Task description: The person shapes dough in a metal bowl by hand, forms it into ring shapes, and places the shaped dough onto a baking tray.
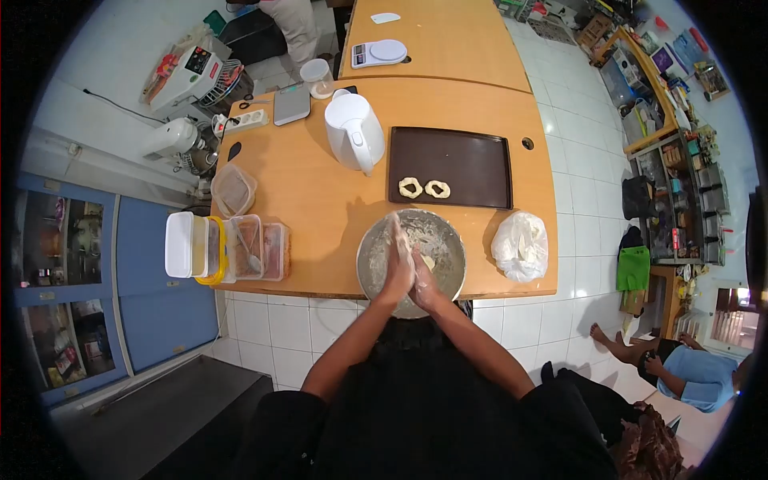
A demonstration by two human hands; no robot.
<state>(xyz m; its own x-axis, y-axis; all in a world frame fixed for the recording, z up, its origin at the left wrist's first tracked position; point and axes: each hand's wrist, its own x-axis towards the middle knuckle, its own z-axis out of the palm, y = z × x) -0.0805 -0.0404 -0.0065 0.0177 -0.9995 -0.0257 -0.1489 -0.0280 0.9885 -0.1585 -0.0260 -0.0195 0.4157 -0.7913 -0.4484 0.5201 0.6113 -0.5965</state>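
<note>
My left hand [398,264] and my right hand [426,290] meet palm to palm over a metal bowl [457,258], both dusted white. The left fingers are straight and point away from me; the right fingers lie flat against the left palm. Whether anything lies between the palms is hidden. Pale floury residue coats the inside of the bowl. A small lump of dough [429,262] shows just beside the right fingers. Beyond the bowl, two dough rings [424,188] lie side by side on a dark baking tray [456,156], near its front left corner.
A knotted plastic bag [520,246] sits right of the bowl. On the left stand plastic containers [248,248], a white kettle [352,132], a grey scale [291,104] and a power strip [244,122]. A white scale [379,54] lies farther back. A person [696,372] sits at right.
</note>
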